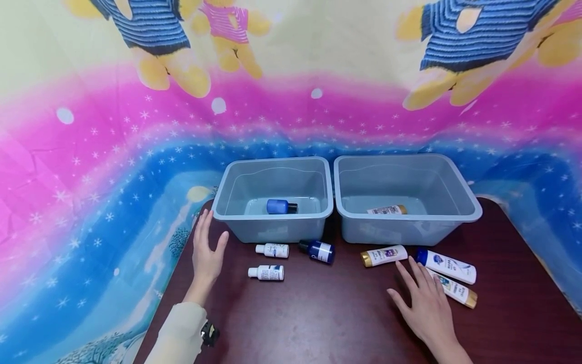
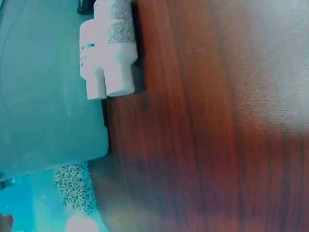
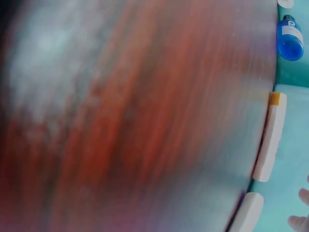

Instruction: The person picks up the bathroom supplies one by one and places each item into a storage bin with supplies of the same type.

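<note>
My left hand (image 1: 208, 253) hovers with fingers spread beside the front left corner of the left grey bin (image 1: 273, 230), holding nothing. Two small white bottles (image 1: 275, 251) (image 1: 268, 273) and a dark blue bottle with a black cap (image 1: 318, 251) lie before that bin. My right hand (image 1: 425, 303) has its fingers extended and grips nothing. Its fingertips overlap a white gold-capped bottle (image 1: 456, 290) in the head view; contact cannot be told. Close by lie a white blue-capped bottle (image 1: 450, 266) and another white gold-capped bottle (image 1: 384, 255). Only fingertips (image 3: 303, 195) show in the right wrist view.
Inside the left bin lies a blue bottle (image 1: 278, 206) with a black cap. The right grey bin (image 1: 409, 230) holds a white gold-capped bottle (image 1: 386, 210). Both bins stand along the back of the dark wooden table (image 1: 309, 318), against a printed cloth (image 1: 273, 116).
</note>
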{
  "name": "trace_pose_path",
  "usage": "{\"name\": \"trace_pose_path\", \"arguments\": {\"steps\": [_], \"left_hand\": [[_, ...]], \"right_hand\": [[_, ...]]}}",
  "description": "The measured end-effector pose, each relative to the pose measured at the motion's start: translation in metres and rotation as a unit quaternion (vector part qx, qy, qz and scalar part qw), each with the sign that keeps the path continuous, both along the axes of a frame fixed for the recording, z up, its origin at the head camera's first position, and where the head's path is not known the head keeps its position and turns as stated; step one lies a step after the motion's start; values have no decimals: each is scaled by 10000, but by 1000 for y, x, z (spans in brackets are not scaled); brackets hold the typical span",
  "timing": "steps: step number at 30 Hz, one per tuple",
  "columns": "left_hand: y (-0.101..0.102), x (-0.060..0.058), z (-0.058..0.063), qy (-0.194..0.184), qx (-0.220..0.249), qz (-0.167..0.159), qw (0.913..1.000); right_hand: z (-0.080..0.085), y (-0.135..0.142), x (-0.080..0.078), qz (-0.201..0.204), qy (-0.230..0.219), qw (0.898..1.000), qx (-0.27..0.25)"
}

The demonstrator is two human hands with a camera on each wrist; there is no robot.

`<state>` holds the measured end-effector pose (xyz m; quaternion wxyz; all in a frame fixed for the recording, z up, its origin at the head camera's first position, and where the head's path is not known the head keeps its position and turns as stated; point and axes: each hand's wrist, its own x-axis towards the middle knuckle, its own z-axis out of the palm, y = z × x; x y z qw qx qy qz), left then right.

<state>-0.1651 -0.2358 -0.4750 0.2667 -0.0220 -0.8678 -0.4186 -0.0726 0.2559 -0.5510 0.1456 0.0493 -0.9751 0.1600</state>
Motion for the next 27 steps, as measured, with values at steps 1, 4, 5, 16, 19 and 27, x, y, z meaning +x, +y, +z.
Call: {"name": "trace_pose_path", "arguments": {"steps": [1, 4, 5, 16, 19, 27], "left_hand": [[-1, -2, 1, -31, 83, -15, 10000], [-4, -7, 2, -122, 306, -82, 9994], [-5, -9, 3, -130, 369, -116, 9992], [-14, -31, 5, -400, 946, -459, 9937], [-15, -37, 5, -507, 1056, -492, 9919], [-20, -47, 2, -924, 1318, -500, 9857]], "right_hand": [[0, -1, 0, 2, -17, 10000, -15], [1, -2, 0, -11, -94, 10000, -24], [1, -3, 0, -10, -111, 9999, -25], [2, -4, -1, 63, 7, 10000, -19], [2, -4, -1, 97, 111, 9999, -35], [3, -5, -3, 111, 122, 9999, -49]]}}
